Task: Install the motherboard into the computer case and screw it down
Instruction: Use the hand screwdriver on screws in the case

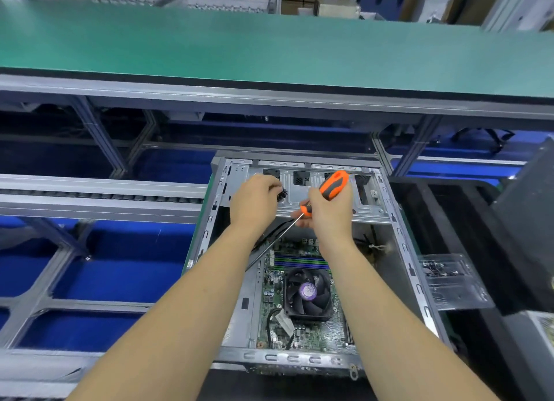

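Over case [398, 232], far end: R hand [331, 211] gripping orange screwdriver [331, 187], shaft angled down-left. L hand [254, 201] curled round black cable bundle [281, 193]. Motherboard [269, 319] inside.

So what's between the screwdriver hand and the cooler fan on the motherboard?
In the head view, the RAM slots lie between the right hand and the cooler fan.

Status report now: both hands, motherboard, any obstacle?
Right hand grips orange-black screwdriver. Left hand pinches small dark object. Green motherboard inside grey metal case. Black cables cross its upper-left corner.
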Motion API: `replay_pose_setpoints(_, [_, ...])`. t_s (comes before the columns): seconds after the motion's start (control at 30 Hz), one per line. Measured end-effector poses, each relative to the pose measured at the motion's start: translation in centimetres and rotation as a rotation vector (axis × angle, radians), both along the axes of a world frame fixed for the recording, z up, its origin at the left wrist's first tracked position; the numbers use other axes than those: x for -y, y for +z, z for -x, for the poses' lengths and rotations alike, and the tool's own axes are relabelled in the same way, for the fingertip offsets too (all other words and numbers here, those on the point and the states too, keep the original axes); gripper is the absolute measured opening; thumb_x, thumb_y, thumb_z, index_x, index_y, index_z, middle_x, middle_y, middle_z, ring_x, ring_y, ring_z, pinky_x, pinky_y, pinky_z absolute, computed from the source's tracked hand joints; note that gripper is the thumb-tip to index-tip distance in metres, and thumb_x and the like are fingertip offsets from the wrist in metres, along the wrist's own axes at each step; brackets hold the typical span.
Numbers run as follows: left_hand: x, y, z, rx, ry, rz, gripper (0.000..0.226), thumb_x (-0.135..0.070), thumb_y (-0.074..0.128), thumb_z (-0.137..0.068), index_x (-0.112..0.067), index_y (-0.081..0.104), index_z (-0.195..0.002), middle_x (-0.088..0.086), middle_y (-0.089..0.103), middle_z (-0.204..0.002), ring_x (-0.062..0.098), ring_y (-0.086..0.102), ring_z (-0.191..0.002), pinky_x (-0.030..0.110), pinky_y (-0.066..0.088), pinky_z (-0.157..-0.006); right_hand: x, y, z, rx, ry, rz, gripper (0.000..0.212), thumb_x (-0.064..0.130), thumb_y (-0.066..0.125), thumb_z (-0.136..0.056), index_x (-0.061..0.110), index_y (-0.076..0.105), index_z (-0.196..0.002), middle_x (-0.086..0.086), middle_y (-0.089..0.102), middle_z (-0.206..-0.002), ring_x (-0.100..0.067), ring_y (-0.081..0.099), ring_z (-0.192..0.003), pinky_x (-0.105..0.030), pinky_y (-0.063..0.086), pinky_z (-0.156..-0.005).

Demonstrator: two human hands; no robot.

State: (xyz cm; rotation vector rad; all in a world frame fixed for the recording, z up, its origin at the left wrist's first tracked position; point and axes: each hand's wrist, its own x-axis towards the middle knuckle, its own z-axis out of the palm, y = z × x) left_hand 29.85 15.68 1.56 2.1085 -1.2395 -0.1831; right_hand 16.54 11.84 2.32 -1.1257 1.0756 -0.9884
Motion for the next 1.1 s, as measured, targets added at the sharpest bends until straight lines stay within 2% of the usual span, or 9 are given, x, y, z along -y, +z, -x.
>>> replay_pose_setpoints(0.07, [0.3, 0.0, -0.1, -0.041, -0.011, 0.006, 0.017, -0.024, 0.059, -0.097, -0.023, 0.074, -0.104, -0.003, 0.067, -0.105, 0.017, 0.060, -0.091, 0.030, 0.044, -0.077, 0.2, 0.0, -0.4, -0.024, 0.032, 0.005, 0.020, 0.009, 0.056, -0.093, 0.010, 0.041, -0.105, -0.023, 0.057, -0.085, -0.033, 0.069, -0.054, -0.039, 0.058, -0.048])
replay_pose_setpoints(0.2, [0.5, 0.4, -0.8, -0.220, -0.034, 0.000, 0.016, -0.015, 0.063, -0.094, -0.015, 0.075, -0.104, 0.001, 0.072, -0.105, 0.014, 0.062, -0.088, 0.030, 0.050, -0.085, 0.7, 0.4, -0.9, -0.076, 0.084, -0.001, 0.021, -0.002, 0.061, -0.088, 0.010, 0.044, -0.092, -0.020, 0.055, -0.083, -0.032, 0.067, -0.050, -0.034, 0.055, -0.046])
replay_pose_setpoints(0.33, [0.2, 0.9, -1.5, -0.270, -0.084, -0.029, 0.017, -0.010, 0.064, -0.093, -0.015, 0.075, -0.105, 0.002, 0.073, -0.102, 0.016, 0.066, -0.094, 0.036, 0.054, -0.090, 0.8, 1.1, -1.7, -0.130, 0.167, -0.014, 0.028, -0.003, 0.072, -0.084, 0.014, 0.053, -0.096, -0.011, 0.067, -0.098, -0.027, 0.068, -0.052, -0.031, 0.054, -0.044])
replay_pose_setpoints(0.4, [0.0, 0.9, -1.4, -0.265, -0.086, -0.004, 0.016, -0.009, 0.064, -0.092, -0.015, 0.076, -0.102, 0.000, 0.073, -0.097, 0.015, 0.066, -0.090, 0.034, 0.055, -0.085, 0.9, 1.5, -2.5, -0.151, 0.198, -0.023, 0.032, -0.003, 0.077, -0.082, 0.013, 0.055, -0.099, -0.006, 0.069, -0.099, -0.022, 0.068, -0.052, -0.029, 0.052, -0.043])
replay_pose_setpoints(0.5, [-0.3, 1.0, -1.1, -0.290, -0.055, 0.043, 0.012, -0.008, 0.066, -0.090, -0.016, 0.075, -0.091, -0.001, 0.072, -0.090, 0.011, 0.066, -0.082, 0.027, 0.055, -0.075, 1.3, 1.8, -3.4, -0.188, 0.219, -0.034, 0.031, -0.006, 0.074, -0.082, 0.015, 0.054, -0.093, -0.008, 0.072, -0.098, -0.021, 0.067, -0.049, -0.024, 0.045, -0.039])
replay_pose_setpoints(0.63, [-0.2, 1.4, -1.4, -0.356, -0.049, 0.001, 0.004, -0.009, 0.069, -0.088, -0.012, 0.072, -0.089, 0.003, 0.072, -0.090, 0.021, 0.067, -0.086, 0.042, 0.056, -0.084, 1.4, 1.3, -3.8, -0.290, 0.249, 0.023, 0.027, -0.006, 0.072, -0.083, 0.011, 0.052, -0.091, -0.014, 0.071, -0.095, -0.025, 0.065, -0.050, -0.022, 0.041, -0.037])
replay_pose_setpoints(0.8, [-0.5, 2.0, -1.7, -0.464, -0.021, 0.038, 0.014, -0.008, 0.062, -0.093, -0.019, 0.065, -0.084, 0.005, 0.067, -0.083, 0.022, 0.066, -0.080, 0.043, 0.058, -0.080, 1.2, 1.0, -4.0, -0.282, 0.218, 0.031, 0.020, -0.007, 0.067, -0.084, 0.008, 0.058, -0.092, -0.004, 0.071, -0.086, -0.024, 0.066, -0.050, -0.023, 0.045, -0.039])
replay_pose_setpoints(0.97, [-1.9, 2.0, -2.0, -0.643, 0.111, 0.185, 0.016, -0.005, 0.065, -0.088, -0.020, 0.067, -0.084, 0.001, 0.069, -0.073, 0.007, 0.064, -0.059, 0.025, 0.057, -0.062, 1.5, 0.8, -3.2, -0.178, 0.195, -0.033, 0.013, 0.003, 0.071, -0.090, 0.011, 0.060, -0.089, -0.009, 0.068, -0.088, -0.021, 0.067, -0.050, -0.027, 0.053, -0.046])
replay_pose_setpoints(1.1, [-3.3, 1.6, -1.3, -0.672, 0.072, 0.148, 0.015, -0.005, 0.068, -0.083, -0.020, 0.070, -0.083, -0.001, 0.071, -0.070, 0.012, 0.067, -0.064, 0.034, 0.061, -0.072, 2.0, 0.5, -1.0, -0.066, 0.114, -0.074, 0.014, 0.021, 0.073, -0.095, 0.010, 0.066, -0.091, -0.007, 0.062, -0.079, -0.018, 0.070, -0.057, -0.026, 0.056, -0.052])
